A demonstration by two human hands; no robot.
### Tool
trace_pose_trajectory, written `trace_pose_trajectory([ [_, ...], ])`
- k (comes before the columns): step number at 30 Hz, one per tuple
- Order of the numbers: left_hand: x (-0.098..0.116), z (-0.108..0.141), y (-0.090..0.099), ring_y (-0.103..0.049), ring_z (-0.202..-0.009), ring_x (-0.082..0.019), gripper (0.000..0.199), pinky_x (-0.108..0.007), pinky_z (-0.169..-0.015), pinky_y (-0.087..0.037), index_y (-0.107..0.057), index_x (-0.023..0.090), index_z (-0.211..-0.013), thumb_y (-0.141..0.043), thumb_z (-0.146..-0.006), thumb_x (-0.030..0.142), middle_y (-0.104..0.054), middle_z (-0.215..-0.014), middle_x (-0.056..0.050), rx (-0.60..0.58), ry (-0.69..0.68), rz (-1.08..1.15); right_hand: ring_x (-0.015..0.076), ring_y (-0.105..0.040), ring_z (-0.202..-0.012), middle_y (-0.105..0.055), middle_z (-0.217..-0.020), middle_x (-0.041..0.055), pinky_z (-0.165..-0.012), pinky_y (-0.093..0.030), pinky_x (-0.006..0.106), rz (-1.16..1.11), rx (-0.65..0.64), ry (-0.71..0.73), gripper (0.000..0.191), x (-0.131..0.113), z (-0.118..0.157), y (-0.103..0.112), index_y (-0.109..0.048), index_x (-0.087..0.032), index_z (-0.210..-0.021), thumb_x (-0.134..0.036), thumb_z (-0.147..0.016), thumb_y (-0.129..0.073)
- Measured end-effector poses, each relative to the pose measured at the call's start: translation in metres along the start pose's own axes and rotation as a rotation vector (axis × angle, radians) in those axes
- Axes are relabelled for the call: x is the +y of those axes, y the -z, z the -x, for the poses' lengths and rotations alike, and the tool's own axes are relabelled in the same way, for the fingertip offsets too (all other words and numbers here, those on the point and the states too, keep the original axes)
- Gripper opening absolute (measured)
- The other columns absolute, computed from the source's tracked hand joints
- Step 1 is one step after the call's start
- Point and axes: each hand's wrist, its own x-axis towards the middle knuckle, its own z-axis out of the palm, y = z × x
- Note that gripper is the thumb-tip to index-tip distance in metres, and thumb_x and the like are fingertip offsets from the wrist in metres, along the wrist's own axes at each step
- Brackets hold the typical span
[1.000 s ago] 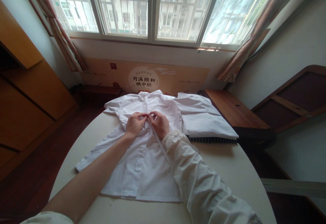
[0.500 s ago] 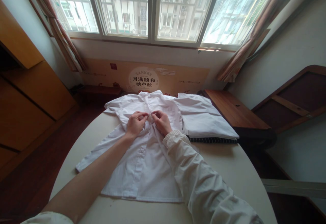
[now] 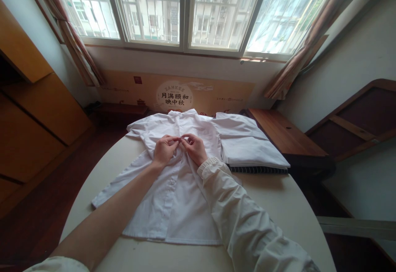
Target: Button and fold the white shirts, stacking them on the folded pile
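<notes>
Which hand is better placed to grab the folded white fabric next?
Probably the right hand: the folded white fabric lies on its side of the white collared shirt. The left hand is farther away. Both pinch the shirt's front.

A pale rounded table point(image 3: 287, 199) carries a white shirt point(image 3: 188, 210) and, beside it, a dark striped item point(image 3: 259, 169) — fabric, perhaps — under folded white cloth point(image 3: 252, 150).

Left arm point(image 3: 113, 208), right arm point(image 3: 247, 214) extended forward, converging; left hand point(image 3: 164, 150), right hand point(image 3: 195, 149) pinched, fingertips point(image 3: 176, 139) meeting.
</notes>
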Motion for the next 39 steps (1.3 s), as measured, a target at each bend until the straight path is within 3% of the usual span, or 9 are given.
trace_pose_trajectory([
  [6,-0.002,-0.001,-0.001,-0.075,-0.087,-0.018,0.023,-0.026,-0.079,-0.058,-0.085,0.023,-0.104,-0.073,-0.091,0.036,-0.078,-0.109,-0.007,-0.007,0.018,0.040,0.0143,-0.057,-0.065,-0.067,-0.078,-0.0029,-0.065,-0.044,0.025,0.180,-0.023,0.040,0.024,-0.003,0.004,0.000,-0.077,-0.026,-0.110,-0.038,-0.092,-0.067],
  [11,-0.001,-0.001,-0.002,-0.063,-0.050,-0.013,0.033,-0.026,-0.049,-0.048,-0.083,0.019,-0.108,-0.072,-0.091,0.045,-0.079,-0.087,-0.006,-0.083,0.141,0.154,0.0154,-0.061,-0.073,-0.073,-0.095,-0.0014,-0.071,-0.045,0.026,0.269,-0.047,0.109,0.023,-0.009,0.008,0.002,-0.071,-0.028,-0.112,-0.028,-0.091,-0.064],
  [14,0.003,-0.001,-0.002,-0.061,-0.045,-0.014,0.037,-0.026,-0.045,-0.045,-0.081,0.018,-0.109,-0.075,-0.089,0.048,-0.078,-0.077,-0.005,-0.100,0.194,0.195,0.0153,-0.060,-0.072,-0.073,-0.098,-0.0009,-0.070,-0.045,0.027,0.276,-0.054,0.119,0.020,-0.011,0.008,0.003,-0.070,-0.028,-0.112,-0.031,-0.094,-0.062],
  [20,0.005,-0.001,-0.001,-0.061,-0.046,-0.014,0.040,-0.026,-0.046,-0.046,-0.082,0.017,-0.108,-0.077,-0.088,0.051,-0.077,-0.073,-0.005,-0.107,0.208,0.190,0.0144,-0.060,-0.068,-0.074,-0.095,-0.0002,-0.069,-0.047,0.026,0.200,-0.084,0.081,0.019,-0.006,0.005,0.001,-0.069,-0.026,-0.110,-0.035,-0.099,-0.058],
  [26,-0.004,-0.005,-0.001,-0.068,-0.059,-0.014,0.033,-0.026,-0.057,-0.054,-0.084,0.019,-0.104,-0.074,-0.090,0.047,-0.080,-0.104,-0.008,-0.126,0.095,0.161,0.0182,-0.066,-0.082,-0.074,-0.102,0.0054,-0.078,-0.049,0.029,0.224,-0.097,0.092,0.021,0.003,0.003,-0.003,-0.065,-0.021,-0.114,-0.033,-0.101,-0.054],
  [32,-0.005,-0.007,-0.001,-0.076,-0.086,-0.022,0.029,-0.030,-0.076,-0.060,-0.084,0.019,-0.103,-0.076,-0.088,0.042,-0.082,-0.100,-0.009,-0.116,0.082,0.167,0.0204,-0.066,-0.089,-0.072,-0.109,0.0087,-0.082,-0.049,0.031,0.305,-0.106,0.128,0.022,-0.002,0.006,-0.002,-0.061,-0.019,-0.117,-0.032,-0.102,-0.051],
  [39,0.000,-0.006,-0.001,-0.077,-0.088,-0.023,0.030,-0.031,-0.080,-0.060,-0.084,0.019,-0.102,-0.076,-0.087,0.044,-0.083,-0.101,-0.009,-0.119,0.094,0.193,0.0212,-0.065,-0.090,-0.070,-0.105,0.0068,-0.082,-0.049,0.031,0.322,-0.083,0.184,0.018,-0.003,0.007,-0.001,-0.060,-0.021,-0.113,-0.028,-0.102,-0.048],
])
